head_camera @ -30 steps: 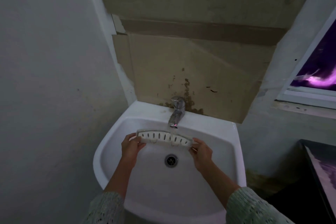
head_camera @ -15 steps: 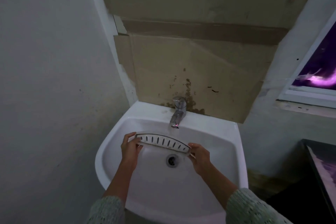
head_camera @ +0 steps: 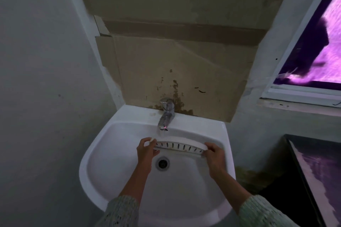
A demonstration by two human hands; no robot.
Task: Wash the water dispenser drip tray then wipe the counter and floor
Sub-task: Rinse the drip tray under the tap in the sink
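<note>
Both arms reach forward — left hand [head_camera: 146, 150] and right hand [head_camera: 215, 156] curled, gripping.

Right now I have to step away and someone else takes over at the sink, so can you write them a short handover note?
Left hand: grips the left end of the drip tray.
Right hand: grips its right end.
The tray is held across the white sink, below the tap and above the drain, slotted face towards the camera. Brownish marks show along its lower edge.
Done: tray brought to the sink and held below the tap; I cannot tell whether water is running.
Left: finish washing the tray, then wipe the counter and floor.
</note>
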